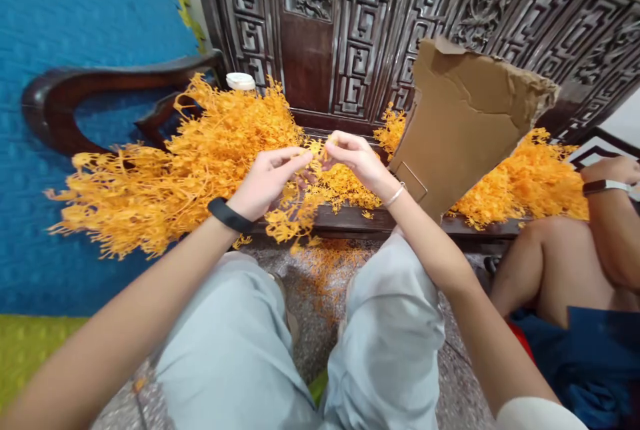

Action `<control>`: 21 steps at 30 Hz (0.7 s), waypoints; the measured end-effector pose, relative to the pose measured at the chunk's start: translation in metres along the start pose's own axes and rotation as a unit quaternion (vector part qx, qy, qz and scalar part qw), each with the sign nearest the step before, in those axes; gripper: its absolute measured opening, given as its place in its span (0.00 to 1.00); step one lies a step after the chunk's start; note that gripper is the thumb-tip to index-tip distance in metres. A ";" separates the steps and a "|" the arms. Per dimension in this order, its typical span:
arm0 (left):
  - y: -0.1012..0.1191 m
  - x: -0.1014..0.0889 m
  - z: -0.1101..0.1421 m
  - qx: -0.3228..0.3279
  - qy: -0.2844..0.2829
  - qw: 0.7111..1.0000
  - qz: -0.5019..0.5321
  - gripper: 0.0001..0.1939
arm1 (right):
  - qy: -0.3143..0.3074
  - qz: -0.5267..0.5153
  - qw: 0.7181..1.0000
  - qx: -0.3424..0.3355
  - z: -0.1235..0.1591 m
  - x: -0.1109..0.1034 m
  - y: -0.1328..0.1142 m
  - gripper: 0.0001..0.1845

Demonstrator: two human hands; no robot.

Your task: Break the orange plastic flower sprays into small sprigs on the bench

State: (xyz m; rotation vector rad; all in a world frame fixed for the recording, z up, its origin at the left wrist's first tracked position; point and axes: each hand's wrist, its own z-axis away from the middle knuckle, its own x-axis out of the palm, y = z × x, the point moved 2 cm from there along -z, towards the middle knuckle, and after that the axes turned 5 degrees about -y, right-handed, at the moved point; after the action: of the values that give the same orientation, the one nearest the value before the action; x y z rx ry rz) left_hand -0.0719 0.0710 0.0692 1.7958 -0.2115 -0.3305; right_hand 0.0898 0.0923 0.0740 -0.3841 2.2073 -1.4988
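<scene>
My left hand (275, 177), with a black band at its wrist, is closed on an orange branching plastic sprig (295, 220) that hangs below the fingers. My right hand (356, 157), wearing a thin light bracelet, pinches a small orange piece (332, 141) close to the left fingertips. Whether that piece is joined to the sprig I cannot tell. Beside my left hand rises a large tangled heap of similar orange sprigs (200, 157). Beneath and between both hands lies a pile of small loose orange bits (345, 187) on the dark wooden bench (345, 219).
A torn cardboard piece (460, 117) stands upright right of my hands, with more orange sprigs (520, 177) behind it. Orange bits (330, 277) litter the floor. A white-lidded container (241, 81) stands behind the heap. Another person's arm (615, 237) and knee are at the right.
</scene>
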 end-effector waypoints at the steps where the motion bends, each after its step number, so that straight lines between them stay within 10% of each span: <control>1: 0.001 0.001 0.000 0.013 0.004 1.000 0.014 0.11 | 0.010 0.008 1.000 -0.003 0.002 -0.002 -0.003 0.18; 14: -0.006 0.010 -0.002 -0.085 -0.138 0.985 0.066 0.16 | -0.022 0.038 0.999 0.001 0.011 0.003 -0.007 0.18; 21: -0.008 0.004 -0.006 0.015 -0.127 0.991 -0.031 0.12 | -0.011 0.063 0.998 -0.017 0.014 0.001 -0.017 0.18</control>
State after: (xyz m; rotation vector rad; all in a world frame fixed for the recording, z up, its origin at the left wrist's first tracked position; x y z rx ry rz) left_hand -0.0667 0.0773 0.0622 1.7893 -0.3419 -0.6030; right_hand 0.0960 0.0740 0.0852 -0.2657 2.1986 -1.3857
